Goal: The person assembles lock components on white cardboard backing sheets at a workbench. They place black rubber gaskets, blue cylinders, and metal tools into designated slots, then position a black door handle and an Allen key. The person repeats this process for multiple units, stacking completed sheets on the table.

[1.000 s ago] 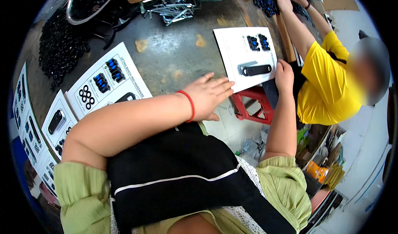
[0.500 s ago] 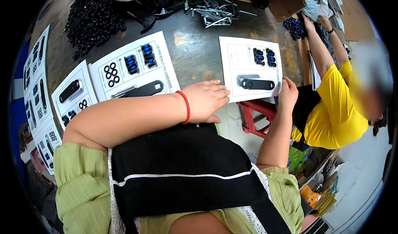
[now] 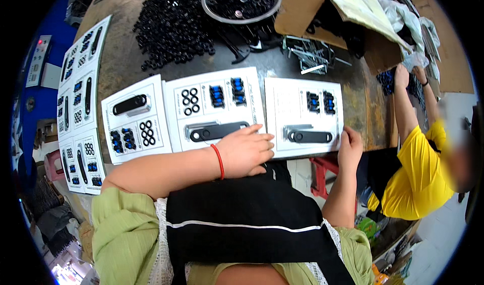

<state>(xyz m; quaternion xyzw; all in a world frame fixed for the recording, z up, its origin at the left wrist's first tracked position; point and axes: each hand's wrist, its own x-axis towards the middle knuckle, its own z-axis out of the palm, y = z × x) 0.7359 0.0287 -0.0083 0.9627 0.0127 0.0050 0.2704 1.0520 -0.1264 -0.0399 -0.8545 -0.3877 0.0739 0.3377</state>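
Observation:
My left hand [image 3: 247, 151] lies flat, fingers stretched out, over the lower right corner of a white hardware card [image 3: 174, 101]. That card carries black rings, black bolts with blue bands, hex keys and a flat black wrench [image 3: 222, 132]. Its fingertips reach the left edge of another white card [image 3: 280, 96], on which I see bolts [image 3: 328, 102], hex keys and a black wrench [image 3: 310, 136]. At this card's right edge, my right hand [image 3: 349, 151] is closed on it with thumb and fingers. The card's lower edge lies near the table's front edge.
More filled cards [image 3: 159, 149] lie to the left. Behind them are a heap of black rings [image 3: 171, 25], a metal bowl [image 3: 207, 10] of black parts, loose hex keys [image 3: 312, 58] and a cardboard box [image 3: 297, 12]. A co-worker in yellow [image 3: 416, 184] reaches in at the right.
The right-hand card has come left, up close to the middle card, with my right hand still on its edge. The view has shifted, showing more of the bowl and box.

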